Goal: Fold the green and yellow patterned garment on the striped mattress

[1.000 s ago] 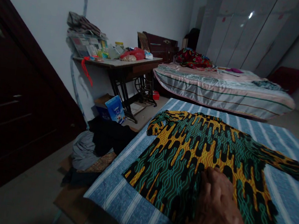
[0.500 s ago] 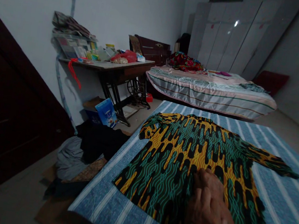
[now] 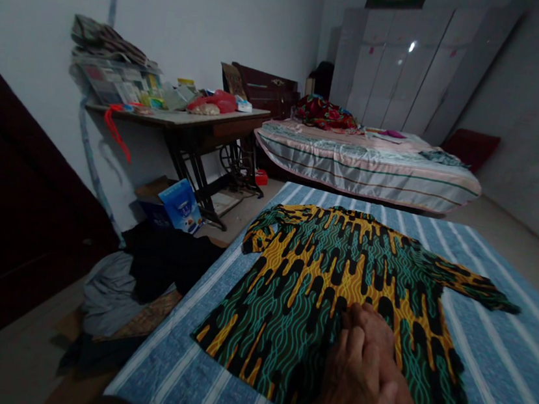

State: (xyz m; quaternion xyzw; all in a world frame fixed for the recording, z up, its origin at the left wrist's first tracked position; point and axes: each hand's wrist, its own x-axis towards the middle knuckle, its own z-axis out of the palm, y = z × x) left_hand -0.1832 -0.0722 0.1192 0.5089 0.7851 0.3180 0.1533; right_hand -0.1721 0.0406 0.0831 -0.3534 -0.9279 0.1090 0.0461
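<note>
A long-sleeved shirt [image 3: 319,280] with a green, yellow and black print lies spread flat on a blue striped bed cover [image 3: 500,361]. Both my hands rest near the shirt's lower hem, in the middle. My right hand [image 3: 379,330] lies flat on the cloth with its fingers stretched out. My left hand [image 3: 355,386] lies on top of it, fingers also extended and holding nothing. The shirt's sleeves stick out to the far left and the right.
A heap of dark and grey clothes [image 3: 143,272] lies on the floor left of the bed, beside a blue box [image 3: 181,204]. A cluttered sewing table [image 3: 195,121] stands at the wall. Behind are a second bed [image 3: 367,161] and a pale wardrobe [image 3: 393,73].
One hand lay flat on the shirt a second ago; now my left hand has slid over my right. The view has turned slightly, so everything sits further left.
</note>
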